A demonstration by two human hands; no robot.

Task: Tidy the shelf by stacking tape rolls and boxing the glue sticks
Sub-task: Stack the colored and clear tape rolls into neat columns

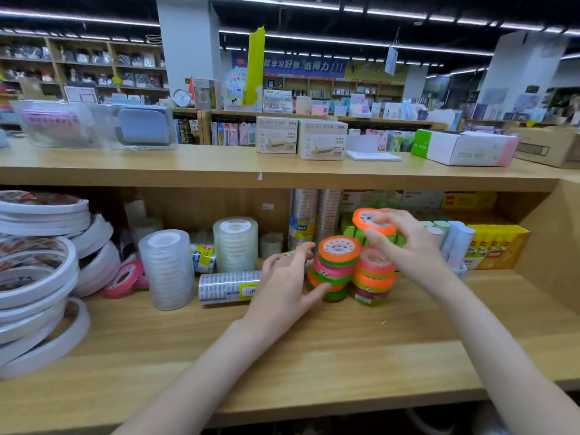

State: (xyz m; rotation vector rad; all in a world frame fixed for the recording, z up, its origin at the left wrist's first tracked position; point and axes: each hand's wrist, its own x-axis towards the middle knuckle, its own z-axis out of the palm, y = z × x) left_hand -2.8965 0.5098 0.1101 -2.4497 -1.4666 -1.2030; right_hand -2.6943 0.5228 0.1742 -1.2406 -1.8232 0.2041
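Two bare forearms reach over the shelf (314, 356): the right hand (408, 249) pinches an orange tape roll (370, 221) flat, above-right of the two coloured stacks (339, 265), as the left hand (282, 287), fingers loosely spread, steadies the nearer stack.

Orange tape roll (372, 221) pinched in my right hand (405, 246), tilted, above two stacks of neon tape rolls. Left stack (335, 266) leans, orange roll on top; my left hand (287, 282) touches its base. Right stack (373, 277) is shorter, pink on top. Yellow glue stick box (496, 246) sits at the far right on the shelf (282, 356).
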